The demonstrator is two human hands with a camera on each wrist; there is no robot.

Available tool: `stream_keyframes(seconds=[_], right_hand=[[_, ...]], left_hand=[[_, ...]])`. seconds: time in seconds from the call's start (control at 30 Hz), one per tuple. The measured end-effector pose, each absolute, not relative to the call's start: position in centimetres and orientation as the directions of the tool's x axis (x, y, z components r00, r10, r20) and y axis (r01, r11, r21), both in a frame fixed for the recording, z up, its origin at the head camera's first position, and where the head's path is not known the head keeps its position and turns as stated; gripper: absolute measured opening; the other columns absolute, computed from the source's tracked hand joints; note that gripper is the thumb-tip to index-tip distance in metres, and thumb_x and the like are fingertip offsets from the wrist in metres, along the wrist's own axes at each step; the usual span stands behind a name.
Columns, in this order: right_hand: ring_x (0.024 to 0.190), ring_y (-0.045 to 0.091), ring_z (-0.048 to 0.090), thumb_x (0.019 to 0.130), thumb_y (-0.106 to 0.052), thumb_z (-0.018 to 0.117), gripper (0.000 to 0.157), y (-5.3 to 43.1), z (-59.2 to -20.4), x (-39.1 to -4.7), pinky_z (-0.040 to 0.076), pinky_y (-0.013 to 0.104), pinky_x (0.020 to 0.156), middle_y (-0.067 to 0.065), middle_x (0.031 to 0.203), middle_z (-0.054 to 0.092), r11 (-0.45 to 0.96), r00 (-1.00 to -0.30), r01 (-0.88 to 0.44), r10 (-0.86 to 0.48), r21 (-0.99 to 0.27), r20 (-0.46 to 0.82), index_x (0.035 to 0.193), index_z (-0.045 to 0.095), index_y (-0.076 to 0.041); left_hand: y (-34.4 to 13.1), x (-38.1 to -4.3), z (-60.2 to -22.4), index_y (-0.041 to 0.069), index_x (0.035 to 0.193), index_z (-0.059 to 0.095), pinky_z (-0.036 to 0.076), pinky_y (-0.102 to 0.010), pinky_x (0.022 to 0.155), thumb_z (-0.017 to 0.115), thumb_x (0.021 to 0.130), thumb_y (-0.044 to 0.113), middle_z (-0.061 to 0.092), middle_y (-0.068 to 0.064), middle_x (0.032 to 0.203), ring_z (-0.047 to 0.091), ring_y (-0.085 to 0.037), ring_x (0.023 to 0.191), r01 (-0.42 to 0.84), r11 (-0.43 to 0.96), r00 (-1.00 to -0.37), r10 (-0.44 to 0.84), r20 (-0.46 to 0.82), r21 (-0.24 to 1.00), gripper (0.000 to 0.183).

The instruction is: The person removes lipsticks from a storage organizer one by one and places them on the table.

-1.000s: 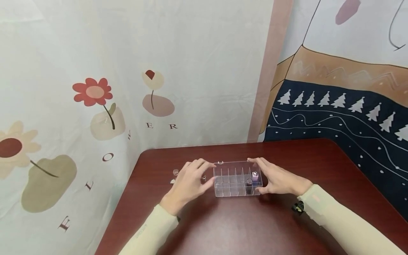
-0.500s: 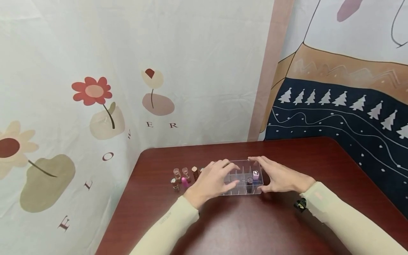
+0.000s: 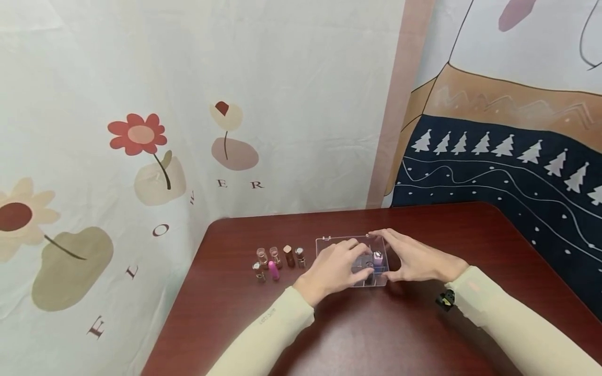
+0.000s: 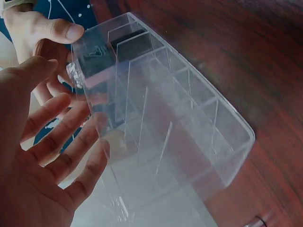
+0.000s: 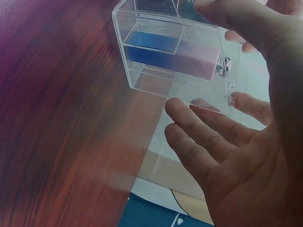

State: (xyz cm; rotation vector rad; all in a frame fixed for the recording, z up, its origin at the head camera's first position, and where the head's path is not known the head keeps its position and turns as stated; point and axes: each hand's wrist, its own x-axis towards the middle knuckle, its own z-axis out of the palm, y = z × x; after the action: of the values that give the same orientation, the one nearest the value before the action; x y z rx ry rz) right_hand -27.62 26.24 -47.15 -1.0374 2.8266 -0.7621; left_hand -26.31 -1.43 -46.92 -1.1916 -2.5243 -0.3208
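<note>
A clear plastic divided box (image 3: 323,243) lies on the table. My left hand (image 3: 336,265) is over it, thumb and fingers parted around a dark tube (image 3: 369,277) in a right-hand compartment; in the left wrist view that hand's fingers are loosely bent and hold nothing. My right hand (image 3: 417,258) holds the box's right end, thumb at the near corner and fingers at the far edge. Beside the dark tube stands a pink-and-blue tube (image 5: 194,59) with a shiny faceted silver knob. My left hand hides the middle of the box in the head view.
Left of the box stand several lipsticks, among them a bright pink tube (image 3: 274,270), a brown tube (image 3: 289,256), a silver-topped tube (image 3: 300,257) and a clear-capped tube (image 3: 262,257). The dark red table (image 3: 357,334) meets a printed curtain (image 3: 301,130) behind.
My left hand has moved right, from the box's left end to above the dark tube, uncovering the lipsticks on the left. The right hand has stayed at the box's right end.
</note>
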Motion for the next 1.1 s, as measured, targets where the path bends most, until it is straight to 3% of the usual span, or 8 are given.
stream_keyframes(seconds=[0.2, 0.4, 0.57, 0.7, 0.83, 1.1], right_hand=[[0.141, 0.026, 0.069, 0.086, -0.027, 0.103, 0.105, 26.0, -47.2, -27.9, 0.060, 0.060, 0.122, 0.010, 0.162, 0.061, 0.648, -0.772, -0.595, -0.626, -0.476, 0.114, 0.171, 0.043, -0.011], [0.137, 0.025, 0.071, 0.086, -0.025, 0.103, 0.105, 26.0, -47.2, -27.9, 0.063, 0.058, 0.119, 0.011, 0.162, 0.061, 0.644, -0.773, -0.590, -0.624, -0.487, 0.111, 0.171, 0.042, -0.011], [0.133, 0.025, 0.073, 0.086, -0.024, 0.103, 0.106, 26.1, -47.3, -27.9, 0.064, 0.058, 0.116, 0.013, 0.161, 0.061, 0.636, -0.766, -0.602, -0.630, -0.483, 0.125, 0.171, 0.042, -0.010], [0.132, 0.026, 0.074, 0.086, -0.025, 0.103, 0.106, 26.1, -47.3, -27.9, 0.065, 0.059, 0.115, 0.014, 0.161, 0.062, 0.624, -0.762, -0.605, -0.634, -0.495, 0.131, 0.171, 0.042, -0.010], [0.132, 0.027, 0.074, 0.086, -0.026, 0.104, 0.106, 26.0, -47.2, -27.8, 0.065, 0.059, 0.114, 0.015, 0.162, 0.061, 0.628, -0.767, -0.598, -0.629, -0.498, 0.128, 0.171, 0.042, -0.010], [0.131, 0.025, 0.075, 0.087, -0.025, 0.103, 0.104, 26.1, -47.3, -27.8, 0.065, 0.058, 0.115, 0.015, 0.163, 0.060, 0.623, -0.764, -0.602, -0.632, -0.499, 0.131, 0.171, 0.042, -0.009]], left_hand=[[-0.9, -26.2, -47.5, 0.022, 0.129, 0.080, 0.066, -0.027, 0.075, 0.086, 0.107, 0.043, 0.081, 0.004, 0.113, 0.077, -0.010, 0.081, 0.767, 0.636, -0.617, 0.695, 0.368, 0.084, 0.031], [-0.8, -27.2, -49.3, 0.027, 0.122, 0.080, 0.061, -0.025, 0.066, 0.079, 0.111, 0.044, 0.079, 0.007, 0.105, 0.066, -0.003, 0.070, 0.799, 0.593, -0.574, 0.700, 0.424, 0.101, 0.021], [-0.6, -27.2, -49.4, 0.025, 0.121, 0.082, 0.061, -0.024, 0.065, 0.080, 0.110, 0.042, 0.079, 0.006, 0.104, 0.069, -0.003, 0.070, 0.801, 0.594, -0.566, 0.705, 0.427, 0.081, 0.021], [-0.4, -26.4, -48.3, 0.023, 0.122, 0.083, 0.060, -0.020, 0.065, 0.086, 0.107, 0.039, 0.080, 0.006, 0.105, 0.071, -0.006, 0.072, 0.776, 0.627, -0.602, 0.704, 0.377, 0.068, 0.022], [-0.3, -26.1, -47.9, 0.025, 0.125, 0.083, 0.061, -0.021, 0.068, 0.084, 0.109, 0.042, 0.080, 0.008, 0.109, 0.071, -0.006, 0.075, 0.756, 0.653, -0.629, 0.704, 0.329, 0.049, 0.023], [-0.3, -26.2, -48.0, 0.023, 0.120, 0.082, 0.061, -0.022, 0.071, 0.081, 0.111, 0.040, 0.079, 0.008, 0.108, 0.071, -0.006, 0.079, 0.762, 0.646, -0.621, 0.711, 0.329, 0.044, 0.019]])
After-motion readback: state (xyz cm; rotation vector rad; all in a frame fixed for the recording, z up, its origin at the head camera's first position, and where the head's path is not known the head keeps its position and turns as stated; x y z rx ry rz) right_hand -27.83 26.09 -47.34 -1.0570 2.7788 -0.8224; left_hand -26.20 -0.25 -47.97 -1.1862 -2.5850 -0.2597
